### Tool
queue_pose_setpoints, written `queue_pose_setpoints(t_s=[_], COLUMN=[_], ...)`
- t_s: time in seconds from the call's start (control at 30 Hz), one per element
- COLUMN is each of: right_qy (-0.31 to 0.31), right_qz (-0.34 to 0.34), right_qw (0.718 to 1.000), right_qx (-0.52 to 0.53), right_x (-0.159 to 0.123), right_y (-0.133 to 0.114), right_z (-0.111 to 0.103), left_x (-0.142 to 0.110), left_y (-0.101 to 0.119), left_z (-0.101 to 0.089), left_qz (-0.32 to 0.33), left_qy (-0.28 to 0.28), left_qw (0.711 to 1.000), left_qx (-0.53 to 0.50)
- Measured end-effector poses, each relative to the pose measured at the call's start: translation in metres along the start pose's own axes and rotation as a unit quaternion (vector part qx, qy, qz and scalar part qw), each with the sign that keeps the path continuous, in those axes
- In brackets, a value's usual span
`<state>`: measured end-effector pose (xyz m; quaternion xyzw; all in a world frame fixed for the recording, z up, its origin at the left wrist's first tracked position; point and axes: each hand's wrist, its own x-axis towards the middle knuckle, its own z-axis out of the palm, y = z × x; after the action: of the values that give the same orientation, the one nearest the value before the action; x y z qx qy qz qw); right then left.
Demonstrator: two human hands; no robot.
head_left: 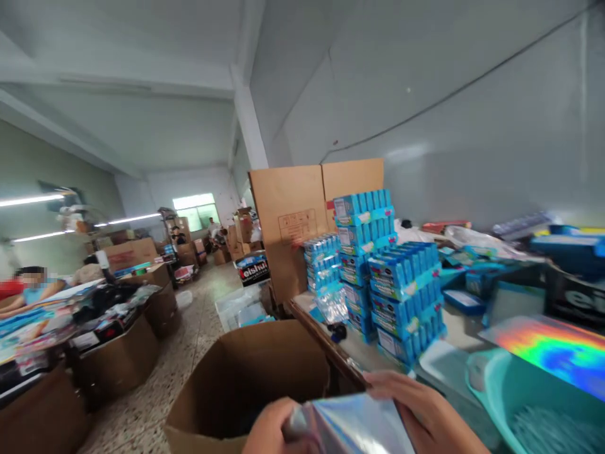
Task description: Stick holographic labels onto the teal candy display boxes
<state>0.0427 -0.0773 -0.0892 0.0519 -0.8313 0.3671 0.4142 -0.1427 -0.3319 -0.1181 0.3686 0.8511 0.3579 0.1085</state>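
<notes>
Pretty crowded spot tbh: blue boxes (406,302) are piled in tall stacks on the surface (362,360), with a shiny wrapped bundle (325,261) beside them and a big cardboard panel (289,221) standing right behind, blocking the view past it. A small dark object (337,332) sits near the surface's edge, and a rainbow-shiny sheet (562,353) lies over on the right. Way off to the left there's a person in blue (40,291) at another cluttered workspace. Container-wise, an open carton (265,337) sits just left of the surface, too dark inside to tell what's in it, and a teal basin (501,373) on the right has a bunch of clear-looking bits in it, pretty blurry. The silvery packet (362,424) is down at the bottom middle, by the carton's near right side, held between both hands: left grip (274,429) closed around its left end, right grip (425,410) pressed along its right side, fingers reaching over the far edge.
</notes>
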Motion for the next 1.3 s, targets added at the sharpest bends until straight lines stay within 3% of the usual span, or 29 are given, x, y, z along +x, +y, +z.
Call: queue_pose_setpoints(t_s=[0.07,0.13,0.27,0.33,0.37,0.43,0.47,0.5,0.57,0.63,0.8,0.97,1.07,1.13,1.23,1.3], right_qy=[-0.003,-0.051,-0.125,-0.11,-0.098,-0.09,-0.097,-0.109,-0.129,-0.138,-0.107,0.027,0.008,-0.017,-0.01,0.005], right_qz=[0.092,0.177,0.175,0.203,0.227,0.279,0.295,0.305,0.316,0.332,0.399,0.413,0.397,0.4,0.433,0.457], right_qw=[0.995,0.977,0.973,0.972,0.968,0.954,0.947,0.94,0.929,0.918,0.893,0.889,0.897,0.899,0.877,0.859], right_qx=[0.048,0.112,0.084,0.054,0.049,0.066,0.084,0.104,0.143,0.169,0.177,0.196,0.192,0.18,0.207,0.231], right_x=[-0.007,-0.014,-0.022,-0.028,-0.032,-0.037,-0.039,-0.04,-0.042,-0.043,-0.05,-0.058,-0.058,-0.055,-0.046,-0.038], right_y=[-0.01,-0.018,-0.004,0.012,0.02,0.031,0.035,0.038,0.042,0.046,0.052,0.055,0.065,0.075,0.088,0.09], right_z=[0.006,0.007,0.008,0.014,0.018,0.027,0.032,0.037,0.047,0.057,0.074,0.08,0.083,0.089,0.105,0.116], left_x=[0.001,0.005,0.034,0.044,0.046,0.042,0.039,0.036,0.034,0.039,0.061,0.068,0.068,0.067,0.065,0.063], left_y=[0.003,0.006,-0.008,-0.014,-0.013,0.0,0.011,0.021,0.039,0.045,0.028,0.022,0.017,0.009,-0.006,-0.014], left_z=[0.0,-0.002,0.004,0.014,0.019,0.03,0.036,0.043,0.06,0.078,0.102,0.109,0.113,0.117,0.124,0.125], left_qz=[0.025,0.059,0.031,0.012,0.032,0.079,0.109,0.142,0.204,0.226,0.134,0.123,0.119,0.104,0.09,0.138], left_qy=[0.058,0.063,0.008,-0.009,0.026,0.152,0.192,0.187,0.133,0.062,-0.076,-0.119,-0.149,-0.117,0.044,0.129], left_qw=[0.996,0.995,0.999,0.997,0.991,0.959,0.951,0.954,0.964,0.97,0.988,0.985,0.981,0.987,0.995,0.982], left_qx=[0.062,0.055,0.038,0.077,0.13,0.226,0.215,0.186,0.11,0.066,0.013,-0.028,-0.033,-0.031,-0.022,0.003])
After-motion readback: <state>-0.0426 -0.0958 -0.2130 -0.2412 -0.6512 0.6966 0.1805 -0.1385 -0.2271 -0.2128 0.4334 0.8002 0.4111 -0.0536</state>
